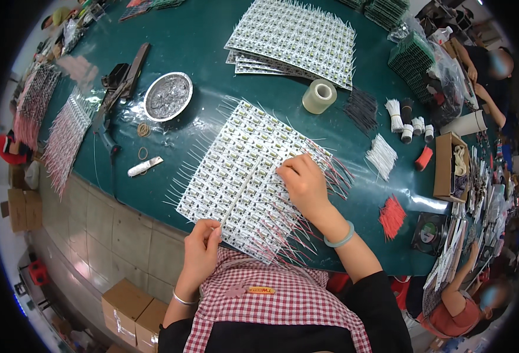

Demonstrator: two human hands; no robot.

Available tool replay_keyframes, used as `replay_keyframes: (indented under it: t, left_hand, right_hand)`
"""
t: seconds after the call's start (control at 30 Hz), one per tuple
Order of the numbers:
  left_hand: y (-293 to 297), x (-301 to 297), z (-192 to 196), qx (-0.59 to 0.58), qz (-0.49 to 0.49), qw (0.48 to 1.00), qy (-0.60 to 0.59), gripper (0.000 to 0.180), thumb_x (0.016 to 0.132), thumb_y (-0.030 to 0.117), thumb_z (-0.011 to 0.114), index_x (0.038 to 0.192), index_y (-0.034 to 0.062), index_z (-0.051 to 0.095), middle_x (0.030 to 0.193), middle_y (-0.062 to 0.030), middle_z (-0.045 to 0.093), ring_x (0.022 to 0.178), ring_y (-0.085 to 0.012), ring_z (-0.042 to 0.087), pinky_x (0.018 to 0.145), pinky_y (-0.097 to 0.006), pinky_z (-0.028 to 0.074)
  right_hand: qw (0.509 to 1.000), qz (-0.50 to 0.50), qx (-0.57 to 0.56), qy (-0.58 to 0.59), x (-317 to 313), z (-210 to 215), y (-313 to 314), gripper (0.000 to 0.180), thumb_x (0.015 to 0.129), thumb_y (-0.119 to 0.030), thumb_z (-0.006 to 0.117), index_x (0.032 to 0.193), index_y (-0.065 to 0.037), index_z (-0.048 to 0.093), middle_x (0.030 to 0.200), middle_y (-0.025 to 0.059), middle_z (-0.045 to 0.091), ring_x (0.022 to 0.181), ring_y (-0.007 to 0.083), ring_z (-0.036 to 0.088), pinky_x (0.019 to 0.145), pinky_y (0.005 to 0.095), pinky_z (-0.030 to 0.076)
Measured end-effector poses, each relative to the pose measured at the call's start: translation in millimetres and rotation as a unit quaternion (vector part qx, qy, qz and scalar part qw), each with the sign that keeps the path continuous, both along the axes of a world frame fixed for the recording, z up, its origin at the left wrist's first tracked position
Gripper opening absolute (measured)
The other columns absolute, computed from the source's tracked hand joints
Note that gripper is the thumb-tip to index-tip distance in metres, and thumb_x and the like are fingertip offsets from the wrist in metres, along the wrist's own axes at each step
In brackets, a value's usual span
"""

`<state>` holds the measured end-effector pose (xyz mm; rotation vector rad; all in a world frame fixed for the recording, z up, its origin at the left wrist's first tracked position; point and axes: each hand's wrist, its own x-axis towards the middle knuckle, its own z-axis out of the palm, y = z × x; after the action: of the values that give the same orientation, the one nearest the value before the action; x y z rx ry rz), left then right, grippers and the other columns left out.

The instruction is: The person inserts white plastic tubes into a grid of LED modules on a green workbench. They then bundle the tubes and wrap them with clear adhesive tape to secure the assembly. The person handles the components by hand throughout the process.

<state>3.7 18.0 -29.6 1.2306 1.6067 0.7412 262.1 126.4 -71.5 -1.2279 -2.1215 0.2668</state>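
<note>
A large white panel of small circuit boards [236, 170] with many wire leads lies on the green table [212, 41] in front of me. My left hand [202, 250] pinches the near end of a thin white strip [241, 191] that lies along the panel. My right hand [304, 182] rests with its fingers pressed down on the panel's right part, among red and white wires [330, 167]. A pale green bangle sits on my right wrist.
Beyond the panel lie a stack of similar panels [297, 38], a tape roll [319, 96], a round metal dish [167, 96] and a soldering tool [118, 88]. Bundles of white [382, 156] and red wires [392, 216] lie at right. Other people work at the right edge. Cardboard boxes [136, 312] stand below.
</note>
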Motion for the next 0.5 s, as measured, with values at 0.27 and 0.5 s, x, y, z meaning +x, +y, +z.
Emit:
replay_keyframes:
  t: [0.27, 0.5]
  left_hand:
    - [1, 1, 1, -0.001, -0.010, 0.999, 0.038, 0.009, 0.093, 0.006, 0.056, 0.099, 0.0003, 0.057, 0.064, -0.0061, 0.060, 0.054, -0.0078, 0.051, 0.050, -0.026, 0.039]
    - [16, 13, -6, 0.010, -0.038, 0.996, 0.078, 0.011, 0.094, 0.008, 0.055, 0.101, 0.0010, 0.058, 0.070, -0.0075, 0.063, 0.061, -0.0086, 0.054, 0.054, -0.026, 0.042]
  right_hand:
    - [1.000, -0.007, 0.006, -0.016, 0, -1, -17, 0.020, 0.070, 0.000, 0.060, 0.090, -0.004, 0.064, 0.094, 0.0062, 0.060, 0.086, 0.0250, 0.057, 0.070, 0.0350, 0.045]
    - [0.999, -0.027, -0.021, 0.022, 2, -3, -18, 0.021, 0.069, 0.003, 0.060, 0.089, -0.005, 0.064, 0.094, 0.0046, 0.061, 0.085, 0.0240, 0.058, 0.070, 0.0350, 0.043]
